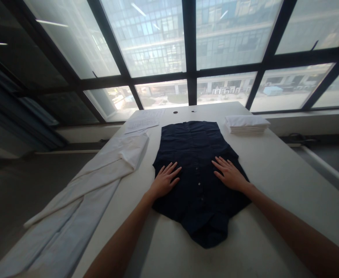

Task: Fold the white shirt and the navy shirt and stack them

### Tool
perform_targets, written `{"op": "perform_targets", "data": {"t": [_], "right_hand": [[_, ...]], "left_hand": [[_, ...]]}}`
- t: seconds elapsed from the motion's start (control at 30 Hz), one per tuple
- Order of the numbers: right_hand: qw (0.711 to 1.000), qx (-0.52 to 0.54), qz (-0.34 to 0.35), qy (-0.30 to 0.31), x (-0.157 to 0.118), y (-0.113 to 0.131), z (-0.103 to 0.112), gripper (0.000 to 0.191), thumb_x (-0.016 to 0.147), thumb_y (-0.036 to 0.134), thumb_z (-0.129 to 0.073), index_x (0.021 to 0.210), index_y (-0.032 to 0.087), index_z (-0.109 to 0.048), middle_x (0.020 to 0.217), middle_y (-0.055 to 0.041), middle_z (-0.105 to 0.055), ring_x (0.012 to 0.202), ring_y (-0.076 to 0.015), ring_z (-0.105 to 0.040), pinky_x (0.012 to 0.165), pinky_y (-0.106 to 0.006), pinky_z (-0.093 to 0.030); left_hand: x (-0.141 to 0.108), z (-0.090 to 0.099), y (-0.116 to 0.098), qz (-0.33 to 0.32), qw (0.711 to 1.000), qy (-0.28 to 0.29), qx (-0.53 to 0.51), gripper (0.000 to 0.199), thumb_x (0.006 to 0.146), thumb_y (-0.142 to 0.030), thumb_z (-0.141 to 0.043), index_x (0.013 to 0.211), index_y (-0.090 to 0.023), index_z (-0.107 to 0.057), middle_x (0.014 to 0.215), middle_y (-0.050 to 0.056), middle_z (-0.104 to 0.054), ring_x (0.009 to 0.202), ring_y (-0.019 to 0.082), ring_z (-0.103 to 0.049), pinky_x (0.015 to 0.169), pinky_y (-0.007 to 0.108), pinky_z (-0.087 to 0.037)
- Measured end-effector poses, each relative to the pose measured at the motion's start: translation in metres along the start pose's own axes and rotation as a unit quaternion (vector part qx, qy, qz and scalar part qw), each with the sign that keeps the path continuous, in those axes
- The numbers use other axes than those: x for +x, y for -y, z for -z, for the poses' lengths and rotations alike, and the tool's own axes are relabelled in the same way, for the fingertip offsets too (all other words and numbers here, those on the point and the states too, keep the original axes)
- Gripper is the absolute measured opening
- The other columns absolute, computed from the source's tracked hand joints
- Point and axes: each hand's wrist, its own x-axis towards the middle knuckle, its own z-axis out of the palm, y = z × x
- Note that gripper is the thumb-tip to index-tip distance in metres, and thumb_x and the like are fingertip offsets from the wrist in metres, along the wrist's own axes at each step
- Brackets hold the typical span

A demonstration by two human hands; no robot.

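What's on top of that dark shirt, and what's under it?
The left hand and right hand lie flat on the dark shirt. White table shows around its edges; anything else beneath the cloth is covered.

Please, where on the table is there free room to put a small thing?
A broad bare patch of table lies right of the dark shirt, between the white folded stack and the right forearm. A narrower strip separates the shirt from the white cloth. The far left is crowded: papers lie close beyond that cloth.
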Motion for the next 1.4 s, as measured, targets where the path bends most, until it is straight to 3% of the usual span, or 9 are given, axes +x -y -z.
{"op": "perform_targets", "data": {"t": [1.4], "right_hand": [[1.0, -0.006, -0.005, 0.009, 0.0002, 0.0007, 0.0012, 0.058, 0.102, 0.046, -0.038, 0.154, 0.022, -0.041, 0.164, -0.0084, -0.029, 0.152, -0.0259, -0.022, 0.122, -0.053, -0.023]], "left_hand": [[0.0002, -0.0004, -0.0003, 0.002, 1.0, 0.006, 0.009, 0.055, 0.105, -0.052, -0.036, 0.158, -0.037, -0.031, 0.168, -0.002, -0.019, 0.154, 0.025, -0.017, 0.124, 0.051, -0.016]]}}
